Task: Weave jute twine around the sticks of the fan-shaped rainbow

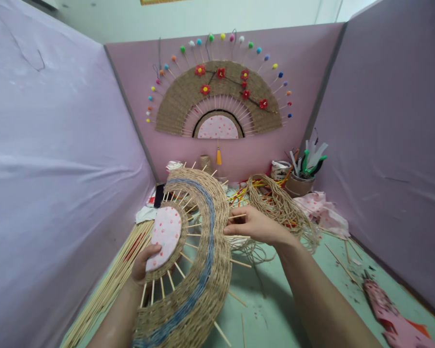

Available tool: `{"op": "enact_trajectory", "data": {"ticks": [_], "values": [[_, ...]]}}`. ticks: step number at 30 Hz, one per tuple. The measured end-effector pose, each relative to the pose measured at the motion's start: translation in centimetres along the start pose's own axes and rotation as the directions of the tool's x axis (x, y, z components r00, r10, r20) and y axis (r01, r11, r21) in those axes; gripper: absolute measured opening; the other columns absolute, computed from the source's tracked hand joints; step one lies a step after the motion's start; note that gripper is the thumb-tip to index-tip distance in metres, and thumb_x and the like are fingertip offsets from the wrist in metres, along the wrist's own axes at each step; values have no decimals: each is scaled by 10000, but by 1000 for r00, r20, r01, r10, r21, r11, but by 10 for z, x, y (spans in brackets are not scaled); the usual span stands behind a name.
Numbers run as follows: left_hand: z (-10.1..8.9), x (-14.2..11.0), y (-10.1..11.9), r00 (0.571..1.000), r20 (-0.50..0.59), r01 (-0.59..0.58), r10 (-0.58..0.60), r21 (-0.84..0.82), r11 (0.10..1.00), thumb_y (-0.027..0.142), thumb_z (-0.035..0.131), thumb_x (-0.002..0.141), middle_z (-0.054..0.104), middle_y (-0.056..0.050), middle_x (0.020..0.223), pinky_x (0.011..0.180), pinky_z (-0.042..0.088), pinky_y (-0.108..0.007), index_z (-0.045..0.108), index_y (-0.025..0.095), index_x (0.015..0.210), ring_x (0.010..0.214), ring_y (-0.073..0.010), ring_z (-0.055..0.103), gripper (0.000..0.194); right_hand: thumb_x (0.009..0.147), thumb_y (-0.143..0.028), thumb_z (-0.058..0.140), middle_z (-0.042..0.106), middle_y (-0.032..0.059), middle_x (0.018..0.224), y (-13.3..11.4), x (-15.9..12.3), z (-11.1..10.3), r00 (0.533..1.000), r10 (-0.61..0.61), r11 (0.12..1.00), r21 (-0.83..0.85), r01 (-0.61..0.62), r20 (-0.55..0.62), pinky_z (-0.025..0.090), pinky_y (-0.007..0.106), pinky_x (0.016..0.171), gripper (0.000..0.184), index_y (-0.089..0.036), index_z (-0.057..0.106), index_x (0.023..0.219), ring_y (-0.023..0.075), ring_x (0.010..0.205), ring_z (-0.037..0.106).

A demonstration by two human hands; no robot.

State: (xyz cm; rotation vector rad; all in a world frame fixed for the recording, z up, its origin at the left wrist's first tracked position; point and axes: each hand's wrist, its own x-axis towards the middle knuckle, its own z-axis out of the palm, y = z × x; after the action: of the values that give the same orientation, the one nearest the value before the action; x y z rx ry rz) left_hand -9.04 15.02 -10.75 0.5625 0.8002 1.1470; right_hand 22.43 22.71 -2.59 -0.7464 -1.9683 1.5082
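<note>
A woven twine fan [219, 246] with a blue band is held up, tilted on its side, over the table. Thin bamboo sticks poke out past its outer edge. At its inner end is a half-round panel [166, 234] of white cloth with pink dots. My left hand [144, 261] grips this panel, thumb on the front and the other fingers hidden behind. My right hand [257, 224] is closed at the fan's outer rim, thumb and fingers pinching around a protruding stick. Whether twine is also between those fingers is hidden.
A finished fan [181, 99] with red flowers and colored balls hangs on the back panel. Loose twine [275, 200] lies behind my right hand, beside a can of tools [300, 183]. Bamboo sticks [105, 290] line the left; pink-handled pliers [387, 304] lie right.
</note>
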Motion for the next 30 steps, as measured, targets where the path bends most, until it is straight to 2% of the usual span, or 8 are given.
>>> {"op": "enact_trajectory", "data": {"ticks": [6,11,13,16,21,25,30], "values": [[-3,0,2,999,33,13,-13,4,1000,114,497,799,729,-128,759,598,563,-265,538,63,1257,673,-238,698,462,681,-383,712,507,-26,648,-1,-3,-7,999,2,1000,22,-1,-44,358,240,602,280,-143,567,680,91,616,449],[-19,8,-4,999,36,35,-35,23,999,136,515,772,727,-124,734,534,551,-271,538,73,1267,636,-255,694,499,736,-327,657,568,5,705,-8,-11,-15,999,2,996,-93,-6,-49,390,246,627,192,-143,604,713,105,655,491],[-28,13,-7,999,15,45,-45,29,999,145,525,758,723,-121,700,515,547,-271,534,65,1270,607,-257,689,518,760,-299,628,582,10,720,-8,-13,-18,995,-29,986,-169,13,-93,390,242,627,155,-150,611,721,107,667,494],[-36,16,-6,998,21,59,-60,18,998,143,531,761,726,-115,722,585,558,-266,524,61,1280,645,-245,695,525,756,-290,635,570,-1,698,-3,-13,-20,974,-101,958,-282,41,-201,366,229,585,133,-162,603,740,102,640,470],[-31,11,5,992,102,74,-79,51,996,130,504,812,725,-132,893,717,553,-291,506,86,1301,778,-240,697,491,742,-301,663,521,-23,654,-1,-13,-22,914,-215,923,-377,75,-344,329,222,539,180,-173,536,734,90,586,425],[-25,13,3,987,131,86,-92,48,995,134,522,788,732,-118,805,629,550,-260,546,84,1267,698,-227,697,482,751,-274,659,516,-22,670,-10,-19,-23,910,-242,914,-394,97,-336,340,225,550,177,-178,512,725,92,601,432],[-25,15,-5,960,220,157,-171,76,985,151,547,739,725,-114,716,574,538,-264,605,87,1204,624,-228,686,473,756,-245,651,515,-24,662,-17,-26,-27,938,-195,916,-395,70,-286,337,224,543,140,-173,534,724,85,594,426]]}}
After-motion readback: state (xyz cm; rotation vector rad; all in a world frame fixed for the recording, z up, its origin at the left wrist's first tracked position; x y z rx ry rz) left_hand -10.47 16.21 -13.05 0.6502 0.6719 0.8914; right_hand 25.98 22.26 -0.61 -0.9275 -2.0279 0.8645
